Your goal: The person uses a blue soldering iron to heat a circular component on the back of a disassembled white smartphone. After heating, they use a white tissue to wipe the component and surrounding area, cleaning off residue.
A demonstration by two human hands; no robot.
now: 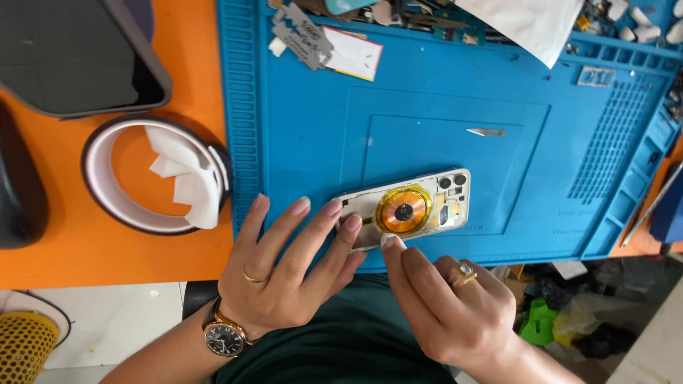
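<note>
A phone back housing [409, 208] lies flat on the blue work mat [299, 128], inner side up, near the mat's front edge. Its long axis runs roughly left to right, tilted slightly so the right end sits farther from the person. The camera openings [452, 183] are at that right end; a copper-coloured round coil [403, 210] sits at the middle of the housing.

The left hand [284, 270] is open, fingers spread and extended, with the fingertips [334, 208] pressing on the left end of the housing. It wears a ring and a wristwatch [224, 336]. The right hand [445, 306] is loosely closed, its forefinger and thumb pinched on a small white piece [393, 242] at the housing's near edge, just below the coil. What the white piece is cannot be told. A ring sits on one finger of this hand.

On the mat, a small metal blade [486, 132] lies apart from the housing, farther back. A razor blade [302, 35] and a white card [353, 53] rest toward the far left corner, and a white sheet [530, 21] overhangs the far edge among small parts.

The mat lies on an orange tabletop [107, 249]. To the left stand a roll of tape [153, 174] with white scraps inside and a dark tablet-like device [71, 57]. Below the table edge, a pale floor [92, 320] shows at left, with a yellow mesh basket [25, 345], and clutter including a green object [539, 320] at right.
</note>
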